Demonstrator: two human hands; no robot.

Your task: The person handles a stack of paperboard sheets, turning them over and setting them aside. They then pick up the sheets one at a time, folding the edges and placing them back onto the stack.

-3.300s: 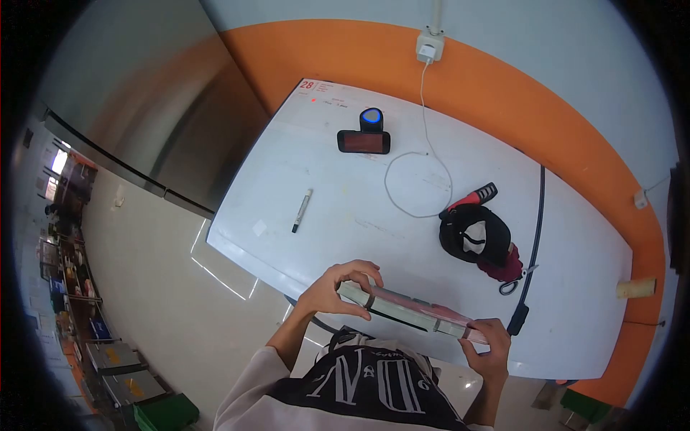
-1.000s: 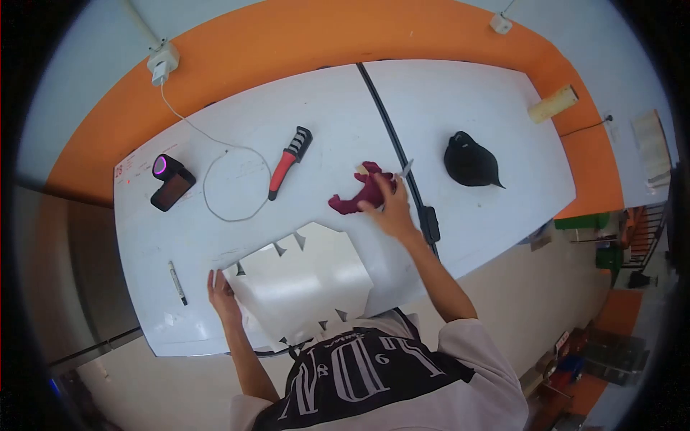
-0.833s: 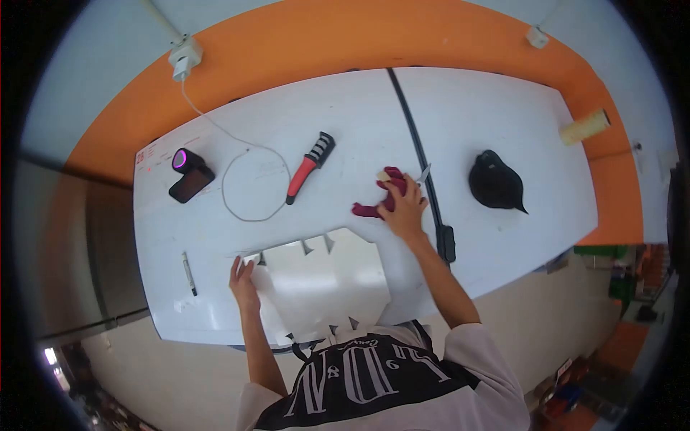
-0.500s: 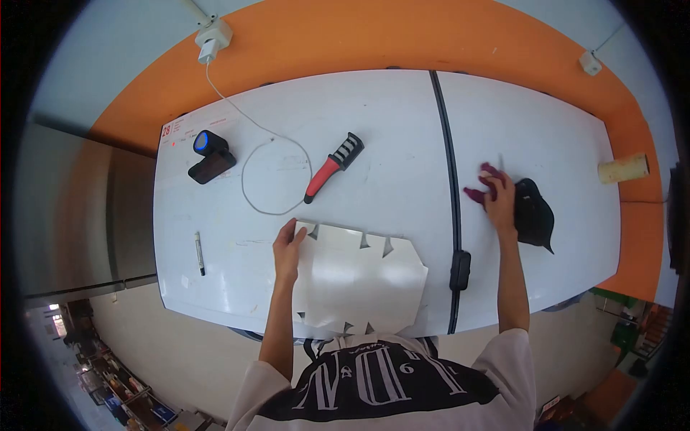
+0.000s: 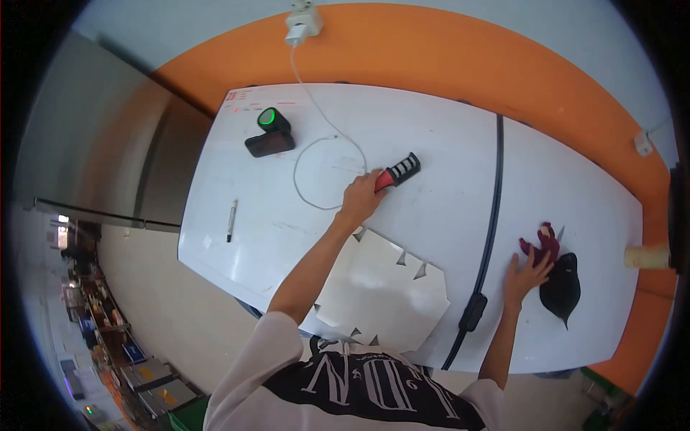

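Note:
My left hand [image 5: 361,197] is closed around the red handle of a knife sharpener [image 5: 404,169], whose black slotted head points up and to the right. Below that wrist lies a shiny pale sheet [image 5: 384,291] with cut corners and small dark notches along its edges. On the right side of the table, my right hand [image 5: 528,279] has its fingers spread beside a crumpled maroon thing [image 5: 550,246]. A thin grey pointed piece shows at the maroon thing's far side. Just right of the fingers is a black pouch-like thing [image 5: 560,293] with a pointed end.
A looped white cable [image 5: 296,188] runs from a wall plug. A black device with a green-lit ring [image 5: 269,118], a dark phone-like block [image 5: 270,144] and a marker [image 5: 231,221] lie on the left. A black strip [image 5: 496,194] crosses the whiteboard-like tabletop. A pale roll [image 5: 645,256] sits far right.
My left hand has left the pale sheet's corner and taken hold of the knife sharpener. My right hand has drawn back from the maroon thing, fingers opened. The camera view has turned.

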